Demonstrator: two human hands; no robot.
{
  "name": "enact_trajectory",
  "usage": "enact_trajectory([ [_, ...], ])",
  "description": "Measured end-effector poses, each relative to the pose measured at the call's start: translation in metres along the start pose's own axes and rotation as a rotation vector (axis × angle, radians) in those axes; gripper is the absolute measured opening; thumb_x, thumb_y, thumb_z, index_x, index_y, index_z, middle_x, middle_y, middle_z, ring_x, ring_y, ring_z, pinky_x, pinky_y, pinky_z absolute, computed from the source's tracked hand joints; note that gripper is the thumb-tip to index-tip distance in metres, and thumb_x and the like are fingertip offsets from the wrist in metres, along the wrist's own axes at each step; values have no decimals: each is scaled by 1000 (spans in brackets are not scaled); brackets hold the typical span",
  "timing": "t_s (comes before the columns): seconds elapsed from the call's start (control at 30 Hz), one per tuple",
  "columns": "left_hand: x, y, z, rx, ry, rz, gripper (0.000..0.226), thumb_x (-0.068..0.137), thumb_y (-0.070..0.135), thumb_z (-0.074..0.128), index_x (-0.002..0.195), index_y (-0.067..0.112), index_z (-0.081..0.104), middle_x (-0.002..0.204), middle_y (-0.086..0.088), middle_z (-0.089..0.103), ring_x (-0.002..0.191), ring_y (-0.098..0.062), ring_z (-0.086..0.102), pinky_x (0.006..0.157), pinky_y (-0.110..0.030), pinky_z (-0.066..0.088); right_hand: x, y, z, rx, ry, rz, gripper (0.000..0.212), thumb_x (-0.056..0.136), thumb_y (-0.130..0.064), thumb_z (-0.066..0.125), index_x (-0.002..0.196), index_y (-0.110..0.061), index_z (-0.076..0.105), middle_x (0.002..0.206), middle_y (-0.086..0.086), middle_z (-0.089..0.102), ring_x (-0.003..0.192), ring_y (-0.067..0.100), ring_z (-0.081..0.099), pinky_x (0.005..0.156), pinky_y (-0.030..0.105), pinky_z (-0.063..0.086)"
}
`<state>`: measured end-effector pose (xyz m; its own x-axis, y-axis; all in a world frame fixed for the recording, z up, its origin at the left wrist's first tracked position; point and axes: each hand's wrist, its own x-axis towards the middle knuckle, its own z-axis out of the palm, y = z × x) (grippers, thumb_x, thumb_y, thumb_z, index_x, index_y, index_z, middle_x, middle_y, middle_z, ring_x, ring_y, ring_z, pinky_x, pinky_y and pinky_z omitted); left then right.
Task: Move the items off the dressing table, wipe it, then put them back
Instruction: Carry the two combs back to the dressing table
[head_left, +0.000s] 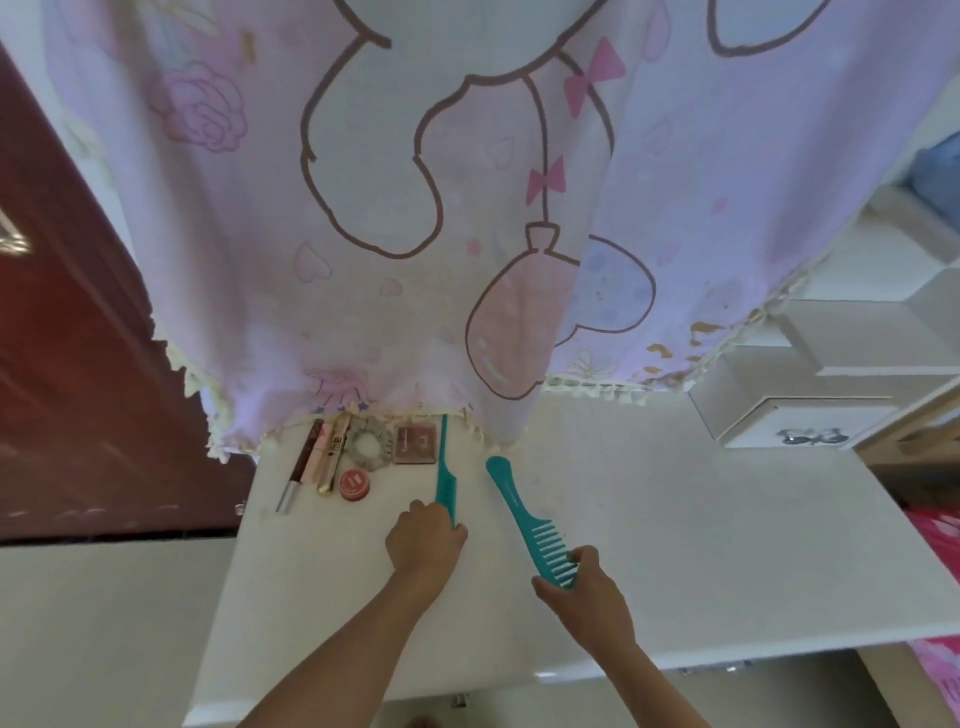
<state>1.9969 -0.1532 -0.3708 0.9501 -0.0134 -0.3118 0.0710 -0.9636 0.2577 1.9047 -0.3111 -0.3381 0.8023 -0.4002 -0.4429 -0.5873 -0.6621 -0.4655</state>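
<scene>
Head view: your left hand (426, 540) grips the tail comb (443, 475), your right hand (584, 590) the wide comb (519, 512), fingers curled, over the table (675, 545). At twelve o'clock, the tail's tip may snag the cloth fringe (480, 436).

Teal tail comb (442, 467) and wide-tooth comb (519, 512) point away across the white dressing table (675, 519).

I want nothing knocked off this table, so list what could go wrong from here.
The tail comb, gripped by the left hand, reaches to the curtain fringe and may snag there. The right hand holds the wide comb only at its toothed end, so it might slip.
</scene>
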Motion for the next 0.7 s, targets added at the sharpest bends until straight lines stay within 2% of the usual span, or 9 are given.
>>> enact_trajectory([
  [0.1,-6,-11,2,21,54,2,38,90,47,40,101,14,56,105,-3,55,93,-19,54,62,-28,37,11,-13,8,-74,1,-53,40,79,-44,60,95,-23,30,82,-10,55,63,6,56,49,17,40],
  [0.17,-12,-28,2,81,101,17,37,91,46,38,103,15,55,108,-2,55,98,-19,50,70,-29,37,20,-23,15,-106,-2,-91,40,79,-44,59,94,-22,29,80,-11,53,61,6,53,46,18,36],
  [0.27,-21,-63,7,132,134,5,40,92,41,34,122,19,47,128,-2,47,117,-21,40,90,-32,34,33,-38,24,-108,4,-111,38,82,-43,56,93,-20,29,78,-9,53,59,8,50,44,20,32],
  [0.37,-32,-90,11,98,89,-31,51,93,43,32,139,21,28,149,-3,24,135,-22,21,106,-37,23,42,-51,35,-87,26,-92,37,84,-44,53,92,-19,27,83,-4,53,65,15,52,52,25,36],
  [0.43,-38,-99,13,83,62,-42,54,93,44,32,142,22,23,153,-2,15,139,-22,14,110,-38,19,45,-56,41,-109,25,-86,37,85,-44,50,92,-18,25,84,-2,53,67,18,52,55,26,37],
  [0.57,-42,-104,11,37,30,-33,56,92,44,35,142,23,22,154,2,11,140,-19,11,112,-39,17,49,-61,47,-228,11,-127,38,86,-47,48,92,-17,26,90,1,56,69,19,51,57,26,38],
  [0.7,-41,-104,8,15,26,-46,55,92,43,36,142,23,24,154,3,11,140,-19,10,112,-39,16,49,-64,47,-317,-13,-159,42,87,-49,46,105,-12,38,104,4,52,82,21,55,62,27,39],
])
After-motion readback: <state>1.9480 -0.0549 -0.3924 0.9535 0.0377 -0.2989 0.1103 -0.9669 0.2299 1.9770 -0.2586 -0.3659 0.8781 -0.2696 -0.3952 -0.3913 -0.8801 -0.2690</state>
